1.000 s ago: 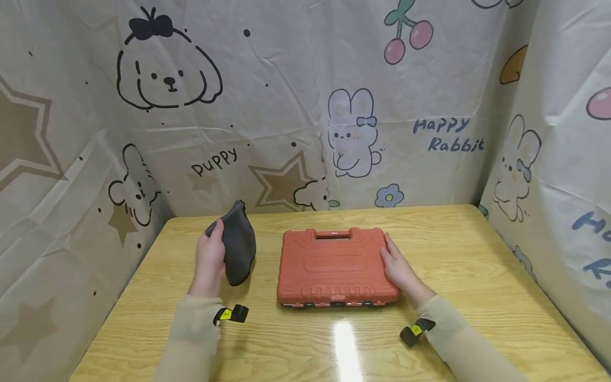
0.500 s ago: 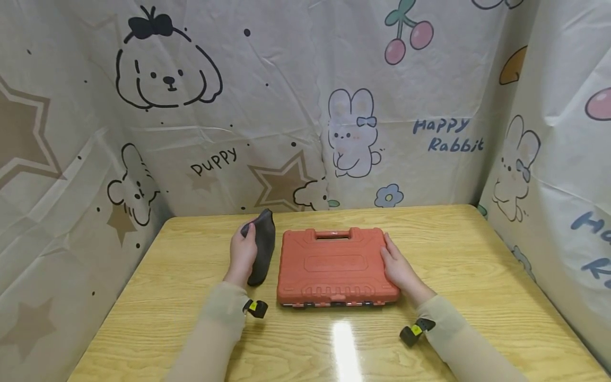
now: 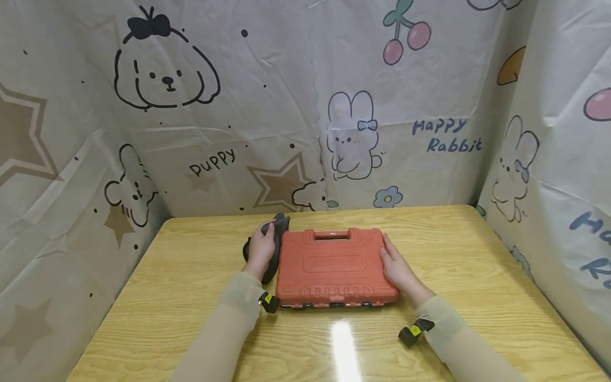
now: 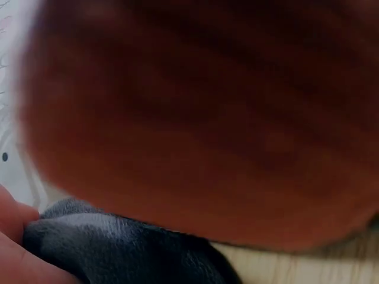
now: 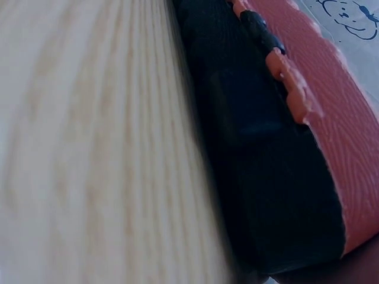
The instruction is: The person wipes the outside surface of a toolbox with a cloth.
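Note:
A red plastic carrying case (image 3: 334,265) with a black lower half lies flat on the table, its handle toward the back. My left hand (image 3: 261,248) holds a dark grey cloth (image 3: 274,265) bunched along the case's left side. In the left wrist view, soft fuzzy cloth (image 4: 136,248) shows beside my fingers (image 4: 26,263), with the red case (image 4: 195,177) blurred and large above it. My right hand (image 3: 398,268) rests against the case's right edge with straight fingers. Latches on the case (image 5: 237,118) show close up in the right wrist view.
The wooden table (image 3: 191,318) runs up to a printed cloth backdrop (image 3: 286,106) at the back and both sides. A small black camera is strapped to each wrist, the left one (image 3: 269,302) close to the case's front left corner.
My left hand has moved right with the cloth, from apart from the case to right beside its left side. My right hand and the case have stayed in place.

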The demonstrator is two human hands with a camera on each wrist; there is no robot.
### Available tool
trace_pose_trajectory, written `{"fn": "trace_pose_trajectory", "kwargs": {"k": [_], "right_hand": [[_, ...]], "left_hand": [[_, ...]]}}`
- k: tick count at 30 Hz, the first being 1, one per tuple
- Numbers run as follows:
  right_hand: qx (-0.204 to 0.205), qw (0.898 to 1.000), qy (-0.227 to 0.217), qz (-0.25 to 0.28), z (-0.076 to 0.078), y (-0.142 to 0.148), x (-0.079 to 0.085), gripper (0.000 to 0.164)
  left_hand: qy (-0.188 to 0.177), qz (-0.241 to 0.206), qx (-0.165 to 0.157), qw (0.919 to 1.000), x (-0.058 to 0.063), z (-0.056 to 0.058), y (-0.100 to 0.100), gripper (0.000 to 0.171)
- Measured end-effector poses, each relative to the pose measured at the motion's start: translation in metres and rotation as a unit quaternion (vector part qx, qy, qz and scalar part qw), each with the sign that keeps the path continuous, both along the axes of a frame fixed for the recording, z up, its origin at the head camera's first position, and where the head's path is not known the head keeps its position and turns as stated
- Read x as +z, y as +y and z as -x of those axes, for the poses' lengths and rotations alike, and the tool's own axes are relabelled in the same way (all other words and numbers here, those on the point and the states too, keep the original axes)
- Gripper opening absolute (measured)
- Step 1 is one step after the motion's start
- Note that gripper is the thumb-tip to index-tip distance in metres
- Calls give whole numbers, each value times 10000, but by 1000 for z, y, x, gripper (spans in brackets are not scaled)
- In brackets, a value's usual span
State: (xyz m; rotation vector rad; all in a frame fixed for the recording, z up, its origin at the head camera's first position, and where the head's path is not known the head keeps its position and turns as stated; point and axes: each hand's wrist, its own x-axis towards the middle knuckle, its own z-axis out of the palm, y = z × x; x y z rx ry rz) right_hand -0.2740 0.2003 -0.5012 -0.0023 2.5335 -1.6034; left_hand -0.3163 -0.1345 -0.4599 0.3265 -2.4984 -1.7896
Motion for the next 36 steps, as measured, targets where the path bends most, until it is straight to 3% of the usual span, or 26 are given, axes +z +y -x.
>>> {"fn": "trace_pose_trajectory", "kwargs": {"k": [6,21,36], "right_hand": [[-21,10000,-20,34,-1,0,1,58],[-165,9999,21,-13,-4,-1,3,58],[-320,9994,17,91,-3,-4,1,58]], "left_hand": [[-28,217,-127,9997,-6,2,2,48],[-528,-53,-115,9985,-18,4,1,56],[-474,-70,73,9988,-21,-22,5,53]]}}
